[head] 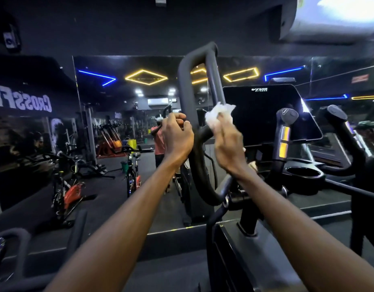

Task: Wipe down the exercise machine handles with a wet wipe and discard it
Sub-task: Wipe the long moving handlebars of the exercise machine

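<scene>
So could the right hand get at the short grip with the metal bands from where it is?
Probably yes: the right hand, holding the wipe against the loop handle, has open space between it and that short grip.

Matt black looped foam-looking handle (185, 85) under my fingers, crumpled white wet wipe (218, 116) looking thin and papery, glossy black console screen (266, 114) beside it, shiny metal bands on the short grip (284, 133).

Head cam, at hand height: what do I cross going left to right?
Left hand gripping the looped black handle → wet wipe under the right hand → dark console screen → short grip with yellow bands.
</scene>
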A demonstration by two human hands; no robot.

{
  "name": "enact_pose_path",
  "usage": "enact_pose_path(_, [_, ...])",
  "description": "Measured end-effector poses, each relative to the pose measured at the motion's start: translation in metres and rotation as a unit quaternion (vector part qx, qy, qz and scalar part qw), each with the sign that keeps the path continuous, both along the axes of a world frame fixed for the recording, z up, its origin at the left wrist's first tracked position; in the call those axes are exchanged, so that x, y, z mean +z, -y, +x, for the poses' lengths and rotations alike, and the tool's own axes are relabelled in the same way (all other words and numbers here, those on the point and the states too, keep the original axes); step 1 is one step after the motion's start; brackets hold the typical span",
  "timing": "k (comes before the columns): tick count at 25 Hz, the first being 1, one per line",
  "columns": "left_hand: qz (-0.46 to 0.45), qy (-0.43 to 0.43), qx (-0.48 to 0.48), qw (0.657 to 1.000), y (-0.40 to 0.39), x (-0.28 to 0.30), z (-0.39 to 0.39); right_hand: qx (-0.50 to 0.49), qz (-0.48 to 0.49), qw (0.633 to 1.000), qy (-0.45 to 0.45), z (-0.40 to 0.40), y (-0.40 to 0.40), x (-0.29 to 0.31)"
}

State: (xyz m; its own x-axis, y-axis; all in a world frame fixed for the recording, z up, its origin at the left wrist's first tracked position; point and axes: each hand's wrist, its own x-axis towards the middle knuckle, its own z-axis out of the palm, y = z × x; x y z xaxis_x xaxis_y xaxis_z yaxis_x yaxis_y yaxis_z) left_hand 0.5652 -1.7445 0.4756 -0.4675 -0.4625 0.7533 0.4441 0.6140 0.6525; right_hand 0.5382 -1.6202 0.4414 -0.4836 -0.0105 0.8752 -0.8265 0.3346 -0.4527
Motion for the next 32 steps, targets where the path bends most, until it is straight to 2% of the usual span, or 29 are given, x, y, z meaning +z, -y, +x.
enact_pose_path(2, [-0.011,-0.023,-0.002,1.0,0.003,0.006,-0.015,-0.064,0.156,0.982,-0.083,-0.016,0.015,-0.018])
enact_pose_path(3, [-0.012,-0.032,-0.007,0.999,0.004,0.008,-0.022,-0.089,0.189,0.971,-0.115,-0.025,0.016,-0.021])
enact_pose_path(4, [-0.014,-0.04,-0.01,0.999,0.005,0.01,-0.029,-0.117,0.198,0.964,-0.135,-0.032,0.013,-0.018])
enact_pose_path(6, [-0.02,-0.057,-0.005,0.998,0.005,0.012,-0.038,-0.162,0.158,0.966,-0.121,-0.046,0.003,-0.008])
enact_pose_path(8, [-0.021,-0.073,0.003,0.997,0.005,0.015,-0.044,-0.164,0.13,0.97,-0.124,-0.051,0.0,-0.005])
enact_pose_path(11, [-0.034,-0.089,0.027,0.995,0.004,0.021,-0.05,-0.168,0.199,0.938,-0.23,-0.062,-0.004,-0.009])
enact_pose_path(14, [-0.031,-0.099,0.046,0.994,0.001,0.029,-0.055,-0.146,0.156,0.958,-0.193,-0.064,-0.01,0.001])
enact_pose_path(17, [-0.041,-0.099,0.067,0.992,0.001,0.036,-0.059,-0.146,0.2,0.931,-0.27,-0.065,-0.009,-0.004])
enact_pose_path(18, [-0.045,-0.1,0.071,0.991,0.001,0.038,-0.06,-0.145,0.198,0.932,-0.266,-0.068,-0.012,0.002])
enact_pose_path(21, [-0.062,-0.105,0.095,0.988,0.001,0.043,-0.063,-0.11,0.113,0.97,-0.187,-0.068,-0.015,0.008])
enact_pose_path(24, [-0.086,-0.106,0.133,0.982,0.0,0.05,-0.064,-0.089,0.143,0.963,-0.211,-0.064,-0.003,-0.012])
enact_pose_path(28, [-0.157,-0.091,0.196,0.964,-0.005,0.065,-0.065,-0.062,0.095,0.991,-0.074,-0.073,-0.003,0.042])
enact_pose_path(32, [-0.2,-0.078,0.236,0.948,-0.008,0.076,-0.068,-0.075,0.083,0.992,-0.062,-0.063,0.013,0.018])
